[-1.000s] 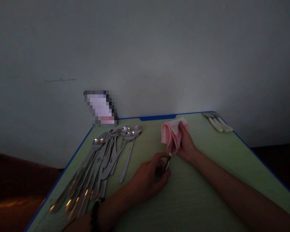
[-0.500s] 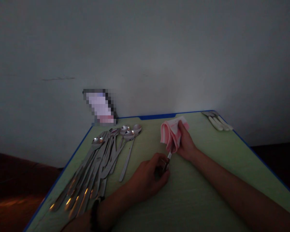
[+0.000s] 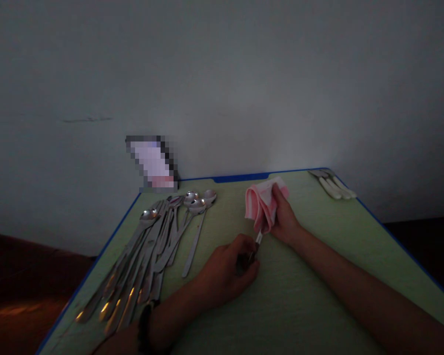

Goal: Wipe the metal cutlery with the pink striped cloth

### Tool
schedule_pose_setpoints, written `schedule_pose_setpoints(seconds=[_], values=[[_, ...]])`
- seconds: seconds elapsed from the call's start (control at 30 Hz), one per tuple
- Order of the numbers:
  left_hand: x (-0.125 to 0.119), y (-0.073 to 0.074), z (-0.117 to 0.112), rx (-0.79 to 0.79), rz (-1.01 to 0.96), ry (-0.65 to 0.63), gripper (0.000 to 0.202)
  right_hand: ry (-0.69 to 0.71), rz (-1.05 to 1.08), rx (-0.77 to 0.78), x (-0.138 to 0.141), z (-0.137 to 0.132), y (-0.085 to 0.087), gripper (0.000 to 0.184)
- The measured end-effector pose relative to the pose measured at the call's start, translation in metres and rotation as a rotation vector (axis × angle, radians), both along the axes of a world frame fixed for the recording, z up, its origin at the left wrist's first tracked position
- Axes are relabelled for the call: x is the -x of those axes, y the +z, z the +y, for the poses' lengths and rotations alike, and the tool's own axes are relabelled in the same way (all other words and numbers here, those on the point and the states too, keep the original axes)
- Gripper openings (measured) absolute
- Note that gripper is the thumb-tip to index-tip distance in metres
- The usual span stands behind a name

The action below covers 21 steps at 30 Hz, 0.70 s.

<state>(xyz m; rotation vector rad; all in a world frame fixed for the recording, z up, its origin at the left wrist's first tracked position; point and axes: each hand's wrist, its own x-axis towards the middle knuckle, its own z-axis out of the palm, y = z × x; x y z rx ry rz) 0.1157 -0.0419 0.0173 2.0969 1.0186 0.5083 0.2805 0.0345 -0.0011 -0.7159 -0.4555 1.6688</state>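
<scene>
My left hand rests on the green table, fingers closed round the handle of a metal utensil. The utensil's other end disappears into a folded pink cloth. My right hand is closed round that cloth and the hidden end, just beyond my left hand. Whether the utensil is a spoon I cannot tell.
Several long metal spoons lie fanned across the table's left side. A few white-handled utensils lie at the far right corner. A blurred object leans against the wall behind the table. The table has a blue rim.
The hands have stayed almost in place. My left hand's fingers have shifted slightly on the handle; the cloth has barely moved.
</scene>
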Motion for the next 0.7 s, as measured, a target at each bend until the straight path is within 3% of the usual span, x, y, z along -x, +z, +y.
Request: schedule_pose_setpoints(seconds=[0.1,0.27,0.47,0.7], values=[[0.0000,0.0010,0.0001,0.004,0.003,-0.002,0.015,-0.014,0.000,0.005,0.0007,-0.0006,0.0012,0.033],[-0.0008,0.0034,0.0003,0.021,0.012,-0.025,0.038,-0.036,0.024,0.026,0.0020,-0.0013,0.0038,0.032],[-0.0005,0.0020,0.0005,0.026,0.005,-0.012,0.017,-0.039,0.019,0.011,0.0016,-0.0013,0.0034,0.030],[-0.0004,-0.0008,0.0005,0.023,0.025,-0.036,0.046,-0.026,0.032,0.024,0.0023,-0.0027,0.0068,0.031]])
